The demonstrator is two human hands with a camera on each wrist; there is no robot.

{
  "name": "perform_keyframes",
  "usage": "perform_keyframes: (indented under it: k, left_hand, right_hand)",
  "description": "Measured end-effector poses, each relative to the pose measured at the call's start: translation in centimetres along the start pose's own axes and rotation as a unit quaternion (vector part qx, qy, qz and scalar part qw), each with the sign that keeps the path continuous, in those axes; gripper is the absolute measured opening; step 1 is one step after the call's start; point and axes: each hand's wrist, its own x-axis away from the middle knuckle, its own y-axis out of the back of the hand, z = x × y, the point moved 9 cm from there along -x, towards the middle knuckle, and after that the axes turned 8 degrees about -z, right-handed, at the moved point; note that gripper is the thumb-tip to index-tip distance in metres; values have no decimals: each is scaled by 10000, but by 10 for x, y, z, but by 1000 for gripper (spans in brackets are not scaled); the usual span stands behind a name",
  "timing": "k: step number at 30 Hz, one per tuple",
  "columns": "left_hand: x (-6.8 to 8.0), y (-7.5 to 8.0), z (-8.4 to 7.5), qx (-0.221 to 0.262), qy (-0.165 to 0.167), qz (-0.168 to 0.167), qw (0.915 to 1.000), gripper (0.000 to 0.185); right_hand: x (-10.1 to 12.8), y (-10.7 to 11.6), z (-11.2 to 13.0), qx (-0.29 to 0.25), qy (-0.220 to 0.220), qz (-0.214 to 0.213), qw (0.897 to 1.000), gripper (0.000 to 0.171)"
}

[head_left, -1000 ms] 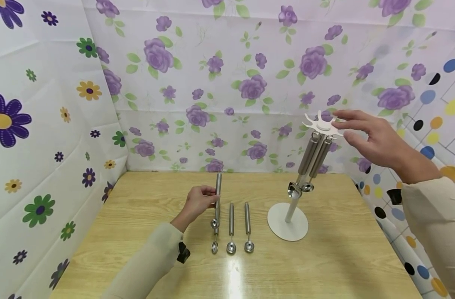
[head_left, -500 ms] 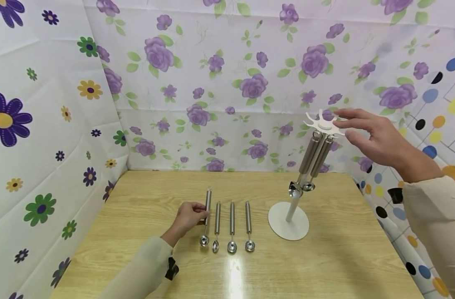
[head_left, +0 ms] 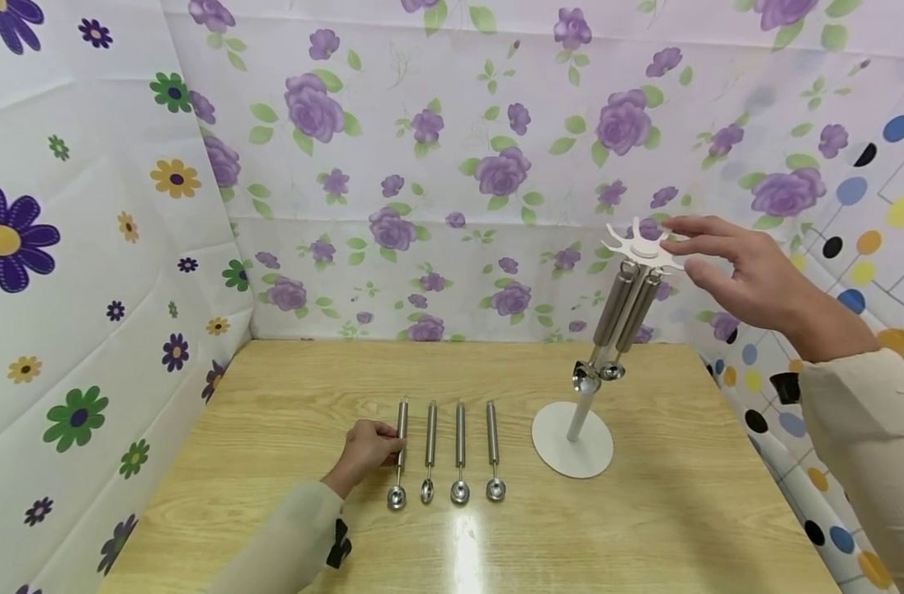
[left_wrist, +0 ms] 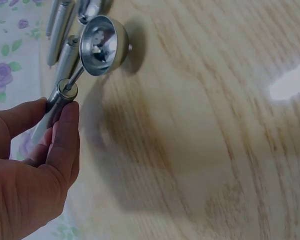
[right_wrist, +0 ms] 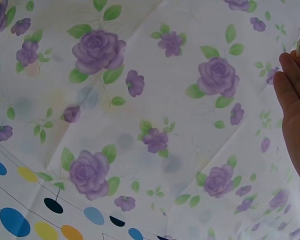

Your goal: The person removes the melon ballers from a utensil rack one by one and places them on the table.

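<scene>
My left hand (head_left: 369, 450) pinches the handle of a metal melon baller (head_left: 397, 497) between thumb and fingers, at the left end of a row. In the left wrist view its round bowl (left_wrist: 99, 46) tilts over the wood, beyond my fingertips. Alongside it lie more melon ballers, one with a narrower bowl (head_left: 426, 491) and two with round bowls (head_left: 459, 492), handles pointing away. My right hand (head_left: 745, 268) is raised at the white hook rack (head_left: 645, 247), fingers extended, fingertips right at its hooks. Steel-handled utensils (head_left: 613, 309) hang from that rack.
The rack's round white base (head_left: 552, 437) stands on the wooden table (head_left: 311, 388), right of the row. Behind rises a flowered cloth (head_left: 437, 272). Patterned cloths also close off the left and right sides.
My left hand has carried the melon baller leftward and toward me, from over the row down to its left end. My right hand has stayed at the rack.
</scene>
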Motion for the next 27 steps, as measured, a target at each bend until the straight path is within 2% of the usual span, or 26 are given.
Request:
perform_keyframes:
  k: [10,20,24,27]
  left_hand:
    - [-10,-3,10,-356,148,-42,9992,10]
    - [-13,-3,8,-412,180,-70,9990,10]
    - [-14,3,5,-579,24,-201,9981,15]
    - [-15,3,-4,-612,-166,-171,9978,19]
  right_hand:
    - [0,1,1,-54,2,42,10000,36]
    - [-2,-1,0,-116,-94,127,9998,37]
    - [-2,-2,-1,-137,-119,154,9997,37]
    - [0,-1,-2,-132,-117,129,9998,36]
